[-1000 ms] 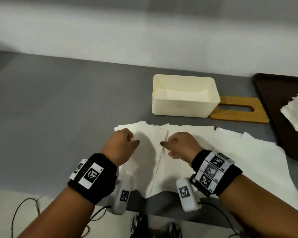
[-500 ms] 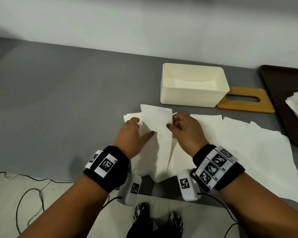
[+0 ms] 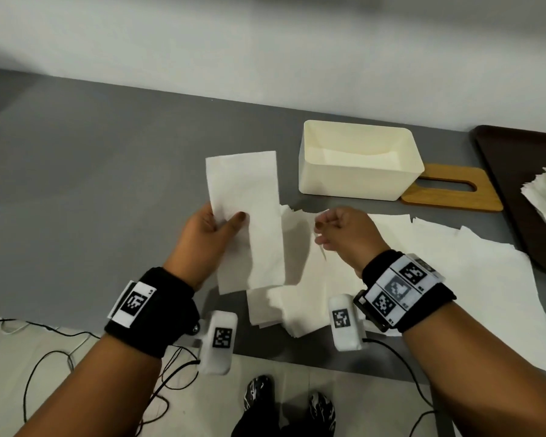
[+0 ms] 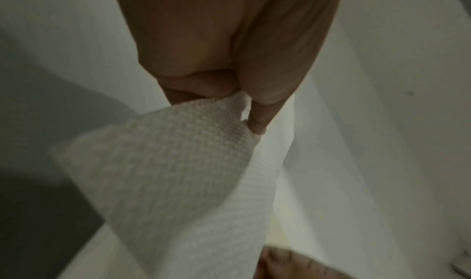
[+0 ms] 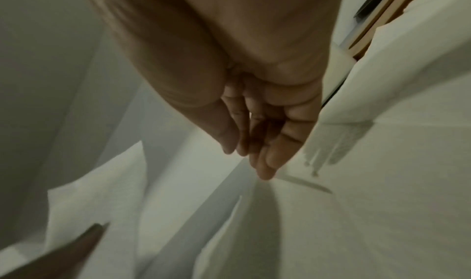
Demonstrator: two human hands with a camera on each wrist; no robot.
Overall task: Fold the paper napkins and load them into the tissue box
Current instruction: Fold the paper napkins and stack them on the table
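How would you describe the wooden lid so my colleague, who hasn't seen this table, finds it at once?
Start at the cream tissue box standing open on the grey table. The wooden lid lies flat against the box's right side, between it and the dark tray. It is the only brown wooden piece there, a rounded board with a long slot cut through its middle.
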